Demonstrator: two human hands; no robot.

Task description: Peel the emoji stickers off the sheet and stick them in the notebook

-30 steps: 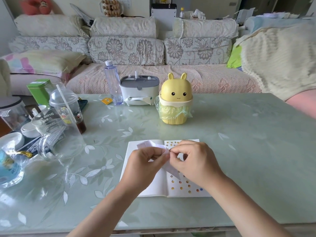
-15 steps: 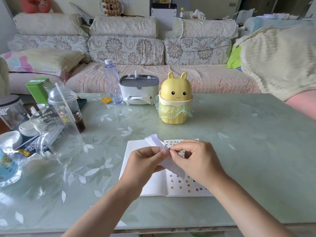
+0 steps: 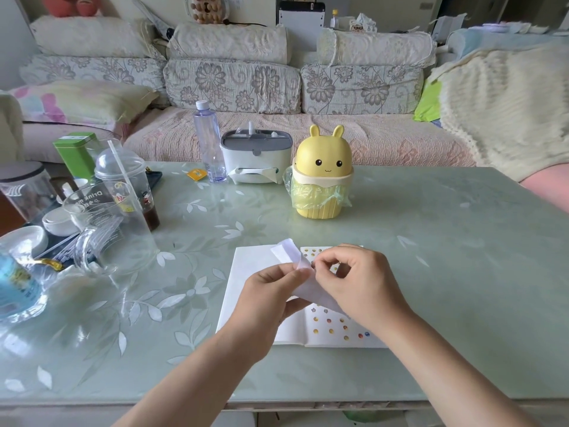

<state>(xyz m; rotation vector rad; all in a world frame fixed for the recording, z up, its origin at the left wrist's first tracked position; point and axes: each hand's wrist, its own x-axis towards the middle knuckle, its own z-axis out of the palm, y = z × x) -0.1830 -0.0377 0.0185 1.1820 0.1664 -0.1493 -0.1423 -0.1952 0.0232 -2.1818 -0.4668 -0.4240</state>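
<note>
An open white notebook [image 3: 246,272] lies flat near the table's front edge. Its right page carries several small emoji stickers [image 3: 331,326]. Above it I hold a bent white sticker sheet [image 3: 291,255], its back side facing me. My left hand [image 3: 271,291] pinches the sheet between thumb and fingers. My right hand [image 3: 360,282] meets it at the sheet's edge, with thumb and forefinger pinched together there. Whether a sticker is between those fingertips is hidden.
A yellow bunny-shaped bin [image 3: 321,177] with a green liner stands behind the notebook. A tissue box [image 3: 255,158] and a water bottle [image 3: 211,143] stand farther back. Clear plastic cups [image 3: 107,223], bowls and a green tin [image 3: 77,152] crowd the table's left side.
The sheet's free end has straightened and lifted up from a folded loop. Both hands stay together over the notebook, with the right fingers working at the sheet's edge.
</note>
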